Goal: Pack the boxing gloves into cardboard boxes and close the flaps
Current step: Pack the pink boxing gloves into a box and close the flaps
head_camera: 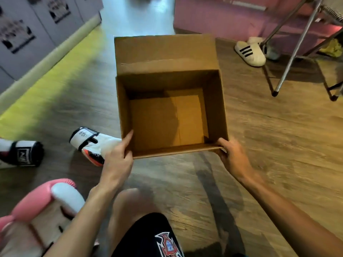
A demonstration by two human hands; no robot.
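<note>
An open, empty cardboard box [215,108] stands on the wooden floor in the middle, its far flap raised. My left hand [117,160] grips the box's near left corner, with a finger inside the wall. My right hand [233,156] holds the near right corner. A white glove with red and black trim [92,143] lies on the floor just left of the box, touching my left hand. A black and white glove [22,153] lies at the far left edge. A pink and white glove [46,210] rests at the bottom left beside my left forearm.
White slippers with black stripes [250,52] sit at the back right near the metal legs of a folding frame [297,51]. Grey printed boxes [27,34] line the left wall. My knee in black shorts [141,229] is at the bottom middle.
</note>
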